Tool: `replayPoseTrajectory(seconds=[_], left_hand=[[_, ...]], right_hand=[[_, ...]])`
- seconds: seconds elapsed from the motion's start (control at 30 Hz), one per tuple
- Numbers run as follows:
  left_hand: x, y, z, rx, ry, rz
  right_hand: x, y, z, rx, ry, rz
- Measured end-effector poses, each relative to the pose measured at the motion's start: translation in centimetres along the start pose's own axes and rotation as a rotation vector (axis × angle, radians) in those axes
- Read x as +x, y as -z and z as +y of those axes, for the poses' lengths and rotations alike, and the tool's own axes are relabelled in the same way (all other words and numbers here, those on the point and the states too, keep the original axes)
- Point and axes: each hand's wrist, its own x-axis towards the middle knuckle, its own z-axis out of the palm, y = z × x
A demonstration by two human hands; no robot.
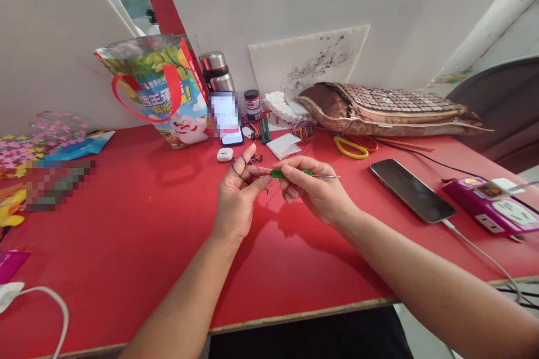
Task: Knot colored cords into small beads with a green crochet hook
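My right hand (pixel 318 186) pinches a crochet hook (pixel 276 174) by its green grip, its bare metal end sticking out to the right. Opposite it, my left hand (pixel 236 202) has its thumb and fingers closed on yarn (pixel 239 167), a dark strand of which loops around the raised index finger. The hook's tip meets the yarn at the left fingertips; any worked stitches there are too small to make out. Both hands are held above the red table (pixel 168 235). Behind them lie a multicoloured yarn ball (pixel 304 130) and a folded white paper (pixel 283 146).
At the back stand a printed bag (pixel 168 95), a steel flask (pixel 219 73), a propped lit phone (pixel 227 118) and a dark jar (pixel 252 105). An earbud case (pixel 224 154) lies nearby. Rightward are yellow-handled scissors (pixel 351 147), a cabled phone (pixel 411 190) and a purple power strip (pixel 488 210).
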Motion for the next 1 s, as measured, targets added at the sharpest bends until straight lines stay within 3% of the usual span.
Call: replayPoseTrajectory(seconds=[0.27,0.53,0.67,0.8,1.0], left_hand=[[0.0,-0.4,-0.1,-0.034,0.013,0.009],[-0.1,-0.1,0.1,0.149,-0.084,0.026],[-0.3,-0.2,0.1,0.212,-0.149,0.050],[-0.6,-0.3,-0.2,0.273,-0.199,0.081],[-0.7,-0.2,0.1,0.227,-0.163,0.055]], right_hand=[[-0.1,-0.2,0.2,0.092,0.001,0.047],[0.1,0.1,0.2,0.029,-0.035,-0.005],[-0.3,-0.1,0.2,-0.140,0.104,-0.063],[-0.7,-0.3,0.8,-0.371,0.255,-0.037],[-1.4,-0.5,1.4,-0.581,0.428,-0.032]])
